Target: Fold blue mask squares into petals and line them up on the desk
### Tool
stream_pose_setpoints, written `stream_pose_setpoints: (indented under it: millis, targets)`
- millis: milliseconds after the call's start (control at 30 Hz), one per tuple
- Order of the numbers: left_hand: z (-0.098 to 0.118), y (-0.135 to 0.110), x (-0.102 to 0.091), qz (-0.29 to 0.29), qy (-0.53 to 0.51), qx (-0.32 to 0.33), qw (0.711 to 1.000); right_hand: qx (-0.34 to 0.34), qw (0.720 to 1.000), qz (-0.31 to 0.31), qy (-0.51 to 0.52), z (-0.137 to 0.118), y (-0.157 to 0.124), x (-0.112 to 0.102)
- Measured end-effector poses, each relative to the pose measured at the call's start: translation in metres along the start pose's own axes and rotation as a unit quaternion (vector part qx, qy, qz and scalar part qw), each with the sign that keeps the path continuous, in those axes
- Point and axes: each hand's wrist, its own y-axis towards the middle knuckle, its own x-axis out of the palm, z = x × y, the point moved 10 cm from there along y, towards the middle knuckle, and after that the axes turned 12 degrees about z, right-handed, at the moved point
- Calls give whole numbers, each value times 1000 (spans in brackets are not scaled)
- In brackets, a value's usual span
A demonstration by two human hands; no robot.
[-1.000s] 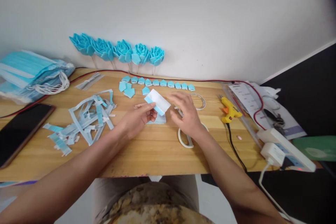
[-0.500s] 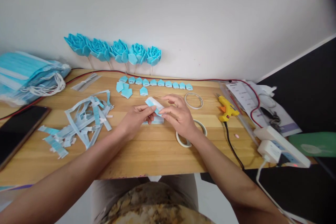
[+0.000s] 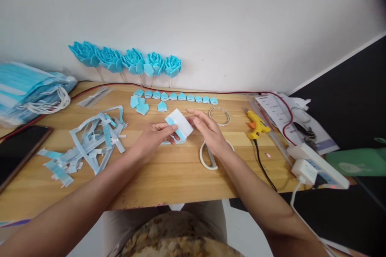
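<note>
My left hand pinches a blue-and-white piece of mask fabric between thumb and fingers, above the middle of the wooden table. A blue strip runs along the piece's lower left side, and its white face is turned up. Beneath it another light-blue piece shows in part. My right hand is at the right edge of the held fabric, fingers stretched out and apart; whether the thumb touches the edge I cannot tell. Behind the hands, several small folded blue petals form a row, with a few loose petals at its left.
Several blue fabric roses on sticks lean against the wall. Fabric scraps, a phone and a bag of masks occupy the left. Rightward are tape rolls, a yellow glue gun and a power strip.
The held fabric has opened out and shows more of its white face. My right hand has let go of its pinch and its fingers have spread. The whole view has shifted slightly.
</note>
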Motion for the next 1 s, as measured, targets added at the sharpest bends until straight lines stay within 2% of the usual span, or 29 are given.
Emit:
stream_pose_setpoints:
  millis: [133, 267, 367, 433, 500, 600, 700, 833, 1000]
  targets:
    - [6, -2, -2, 22, 81, 20, 996, -3, 1000, 9, -1, 6, 1, 2]
    - [9, -2, -5, 42, 94, 24, 994, -55, 996, 49, -43, -1, -1, -4]
    - [5, 1, -7, 45, 59, 10, 997, -125, 984, 58, -111, -18, -5, -8]
    - [3, 3, -8, 44, 8, 0, 999, -207, 963, 29, -170, -37, -9, -2]
    - [2, 3, -8, 37, -48, -11, 998, -291, 930, -15, -225, -52, -16, 10]
    - [0, 2, -6, 26, -91, -30, 995, -361, 888, -46, -280, -57, -22, 22]
    - [-1, 0, -3, 20, -93, -42, 995, -374, 875, -37, -303, -53, -22, 24]
    - [-3, 1, -3, 19, -81, -38, 996, -371, 879, -24, -297, -52, -22, 23]
    - [-3, 1, -4, 24, -31, -18, 999, -288, 927, -1, -238, -48, -15, 14]
